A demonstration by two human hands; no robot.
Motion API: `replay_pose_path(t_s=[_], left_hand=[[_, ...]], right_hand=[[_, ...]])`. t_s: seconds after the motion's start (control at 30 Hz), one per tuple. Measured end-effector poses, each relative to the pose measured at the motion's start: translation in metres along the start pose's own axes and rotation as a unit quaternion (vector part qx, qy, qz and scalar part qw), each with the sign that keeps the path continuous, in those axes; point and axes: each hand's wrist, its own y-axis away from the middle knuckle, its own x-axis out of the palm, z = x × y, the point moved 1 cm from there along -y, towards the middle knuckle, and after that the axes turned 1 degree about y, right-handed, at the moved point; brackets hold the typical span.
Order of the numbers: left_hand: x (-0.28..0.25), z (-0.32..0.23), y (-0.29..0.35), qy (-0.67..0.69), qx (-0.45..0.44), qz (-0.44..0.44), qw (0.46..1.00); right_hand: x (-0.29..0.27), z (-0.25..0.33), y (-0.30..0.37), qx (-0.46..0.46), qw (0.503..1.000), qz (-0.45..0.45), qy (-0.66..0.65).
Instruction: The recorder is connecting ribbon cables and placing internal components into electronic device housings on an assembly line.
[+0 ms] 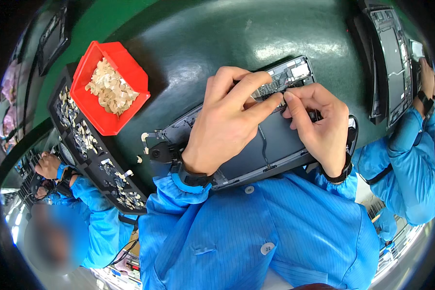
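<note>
An opened tablet-like device (241, 162) lies at a slant on the green table, with a circuit board (281, 79) showing at its far end and a thin dark ribbon cable (263, 145) running down its dark panel. Over the board, my left hand (224, 121) has its fingers bent and its thumb tip close to the right thumb. My right hand (319, 118) pinches thumb and index finger together at the board's edge. Whatever is between the fingertips of either hand is too small or hidden to name. A small black part with a pale flex strip (157, 151) sits beside the device's left end.
Left of the device stands a red bin (112, 126) of pale flat pieces. A black compartment tray (89, 157) with small parts is beside it. Stacked device shells (391, 63) lie at the right. Co-workers in blue sleeves (413, 150) sit on both sides.
</note>
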Motion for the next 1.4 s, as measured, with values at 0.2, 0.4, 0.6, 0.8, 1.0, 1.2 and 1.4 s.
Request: replay_pose_path(t_s=[0.2,0.4,0.6,0.8,1.0,1.2,1.4], left_hand=[[0.005,-0.019,0.005,-0.100,0.009,-0.024,0.995],[0.013,-0.029,0.004,-0.117,-0.011,0.013,0.993],[0.024,-0.049,-0.002,-0.048,0.058,-0.080,0.994],[0.050,-0.034,-0.013,0.020,0.110,-0.043,0.993],[0.035,-0.043,-0.018,-0.026,0.095,0.035,0.995],[0.032,-0.044,-0.018,-0.020,0.093,0.042,0.995],[0.072,-0.040,-0.017,0.002,0.054,-0.010,0.998]], right_hand=[[-0.005,0.000,0.002,0.001,0.999,0.022,-0.036],[-0.028,0.004,0.007,-0.011,0.996,-0.013,0.089],[-0.046,-0.027,0.007,-0.092,0.995,0.024,-0.012],[-0.047,-0.035,0.009,-0.048,0.983,0.002,-0.178],[-0.077,-0.037,0.008,-0.056,0.982,-0.069,-0.166],[-0.075,-0.024,0.009,-0.072,0.990,-0.053,-0.110],[-0.050,0.061,-0.007,-0.230,0.973,-0.013,0.014]])
